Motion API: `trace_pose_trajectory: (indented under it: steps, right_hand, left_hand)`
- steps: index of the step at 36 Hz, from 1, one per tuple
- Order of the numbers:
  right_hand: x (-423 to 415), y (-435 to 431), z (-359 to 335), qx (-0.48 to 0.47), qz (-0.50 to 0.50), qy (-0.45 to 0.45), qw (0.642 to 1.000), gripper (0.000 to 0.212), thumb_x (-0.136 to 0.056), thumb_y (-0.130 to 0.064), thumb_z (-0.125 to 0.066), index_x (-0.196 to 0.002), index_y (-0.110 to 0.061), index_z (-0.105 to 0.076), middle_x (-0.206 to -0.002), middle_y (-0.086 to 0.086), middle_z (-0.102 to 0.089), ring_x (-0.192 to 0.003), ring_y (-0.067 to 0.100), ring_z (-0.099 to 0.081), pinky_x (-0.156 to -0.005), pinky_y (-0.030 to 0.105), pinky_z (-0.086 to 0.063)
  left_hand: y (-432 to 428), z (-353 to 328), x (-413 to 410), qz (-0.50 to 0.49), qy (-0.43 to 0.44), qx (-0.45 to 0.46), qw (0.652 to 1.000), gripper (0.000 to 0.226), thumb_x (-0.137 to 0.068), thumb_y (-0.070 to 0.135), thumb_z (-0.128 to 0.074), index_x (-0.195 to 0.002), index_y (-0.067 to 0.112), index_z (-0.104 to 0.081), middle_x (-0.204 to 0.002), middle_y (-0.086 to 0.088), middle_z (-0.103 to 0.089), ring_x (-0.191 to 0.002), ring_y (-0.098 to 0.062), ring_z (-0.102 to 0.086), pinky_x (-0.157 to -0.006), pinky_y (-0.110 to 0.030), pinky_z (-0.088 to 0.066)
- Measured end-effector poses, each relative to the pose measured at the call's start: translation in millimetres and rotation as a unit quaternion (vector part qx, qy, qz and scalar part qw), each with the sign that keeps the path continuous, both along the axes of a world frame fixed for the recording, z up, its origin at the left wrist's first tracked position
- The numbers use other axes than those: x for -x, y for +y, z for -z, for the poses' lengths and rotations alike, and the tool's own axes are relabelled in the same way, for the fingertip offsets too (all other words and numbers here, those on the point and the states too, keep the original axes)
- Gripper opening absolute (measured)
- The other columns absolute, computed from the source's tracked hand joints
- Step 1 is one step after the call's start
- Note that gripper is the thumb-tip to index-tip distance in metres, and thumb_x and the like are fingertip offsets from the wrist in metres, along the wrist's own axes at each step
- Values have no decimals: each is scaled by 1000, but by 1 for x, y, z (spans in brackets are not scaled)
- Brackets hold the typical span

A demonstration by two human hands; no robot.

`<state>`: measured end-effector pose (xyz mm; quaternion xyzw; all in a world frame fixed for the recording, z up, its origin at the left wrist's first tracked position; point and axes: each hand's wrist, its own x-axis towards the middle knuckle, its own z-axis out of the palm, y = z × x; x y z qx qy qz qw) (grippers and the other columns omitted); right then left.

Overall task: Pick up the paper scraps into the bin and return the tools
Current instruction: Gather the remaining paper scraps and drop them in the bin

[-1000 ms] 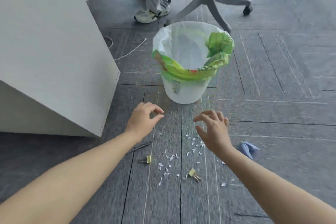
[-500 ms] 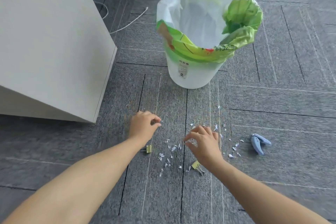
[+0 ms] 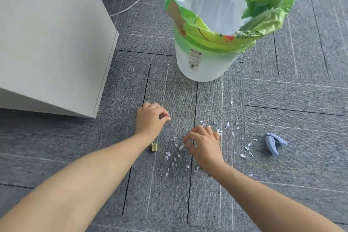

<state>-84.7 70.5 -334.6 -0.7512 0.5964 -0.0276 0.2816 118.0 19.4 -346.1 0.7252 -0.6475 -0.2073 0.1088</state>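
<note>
Your hands have come down onto the floor (image 3: 282, 100) before the bin (image 3: 205, 69). Your right hand (image 3: 203, 143) pinches at the paper scraps (image 3: 167, 153) scattered there; your left hand (image 3: 150, 118) is curled, thumb to forefinger, on what I cannot tell. Most is left, I judge: scraps unbinned, gold clip (image 3: 154, 146) and blue tool (image 3: 274, 142) unreturned

Bin (image 3: 205, 66): far rim cropped by the frame edge at 12 o'clock. Binder clip (image 3: 154, 146), at 6 o'clock of left hand (image 3: 150, 120): half hidden under the wrist. Left fingers curled, contents hidden. Right hand (image 3: 204, 144) fingertips among paper scraps (image 3: 167, 153); pinch too small to tell.
</note>
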Motion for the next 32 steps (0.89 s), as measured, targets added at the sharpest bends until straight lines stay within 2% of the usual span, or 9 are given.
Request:
trace_pose_trajectory:
  steps: [8,12,17,23,27,32]
  right_hand:
    - [-5,4,1,-2,4,30,1000,18,-84,-50,-64,-99,-41,-63,-107,-20,-47,-107,9,-37,-92,30,-21]
    - [-8,7,1,3,22,49,999,25,-81,-58,-63,-99,-40,-62,-107,-18,-46,-108,10,-37,-96,32,-25]
    - [-9,12,4,3,37,56,998,31,-80,-63,-61,-99,-40,-62,-106,-17,-45,-105,10,-38,-93,31,-26]
    - [-9,16,5,18,30,61,998,32,-80,-64,-60,-99,-39,-62,-107,-17,-45,-107,10,-37,-94,32,-26]
    - [-8,18,7,23,25,66,997,33,-79,-65,-60,-99,-38,-61,-106,-16,-46,-104,11,-38,-93,33,-27]
    - [-14,15,6,25,11,77,997,32,-81,-61,-60,-100,-35,-61,-105,-13,-47,-106,14,-39,-97,35,-27]
  left_hand:
    - [1,0,2,-5,9,-12,1000,9,-82,44,-69,-82,35,-70,-97,16,-64,-99,-13,-45,-87,-36,-33]
    - [-2,-6,4,16,-30,-36,999,10,-87,44,-65,-86,34,-68,-104,15,-63,-105,-15,-46,-89,-36,-32]
    - [-5,-9,3,60,-54,-61,995,9,-91,41,-59,-89,33,-64,-108,13,-60,-107,-15,-44,-96,-38,-30]
    - [17,-15,-6,75,8,-61,995,11,-89,42,-61,-89,32,-65,-101,18,-55,-104,-11,-42,-99,-38,-29]
    - [50,-17,-15,104,39,-53,992,12,-86,46,-60,-89,35,-64,-93,22,-54,-97,-6,-42,-96,-34,-31]
    - [82,-16,-13,118,32,-53,991,17,-82,52,-57,-89,39,-64,-99,25,-54,-107,-6,-41,-98,-33,-24]
